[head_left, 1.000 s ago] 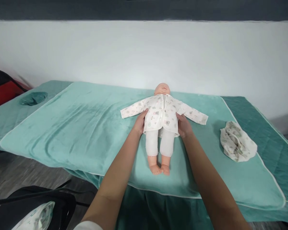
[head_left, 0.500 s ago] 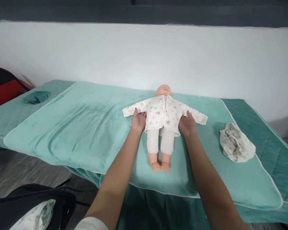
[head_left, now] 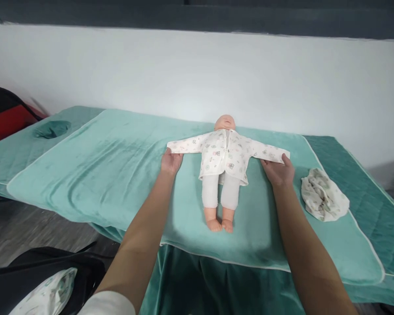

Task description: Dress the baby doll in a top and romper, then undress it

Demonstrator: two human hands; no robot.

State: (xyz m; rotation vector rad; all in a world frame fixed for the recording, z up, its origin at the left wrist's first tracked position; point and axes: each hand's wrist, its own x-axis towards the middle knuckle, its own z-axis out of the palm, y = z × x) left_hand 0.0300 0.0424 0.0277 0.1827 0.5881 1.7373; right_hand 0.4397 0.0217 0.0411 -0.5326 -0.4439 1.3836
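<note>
A baby doll [head_left: 225,122] lies on its back, dressed in a white printed jacket [head_left: 217,157] and white leggings [head_left: 210,191]. Its arms are spread wide within the sleeves, and its feet are bare. At the end of the sleeve on the left, my left hand [head_left: 171,162] has its thumb at the cuff and its fingers beneath. My right hand [head_left: 279,172] holds the opposite cuff the same way, its thumb over the fabric. The fingers are partly hidden under both sleeves.
The doll rests on a pale green cover [head_left: 134,175] over a padded bed with a face hole [head_left: 52,129]. A crumpled printed cloth [head_left: 324,195] lies on the right. Below left, a dark chair [head_left: 36,258] bears another printed cloth [head_left: 49,293]. A white wall stands behind.
Both hands have moved outward from beside the doll's body to the sleeve ends. The sleeves now look straighter, and the right one reaches farther out.
</note>
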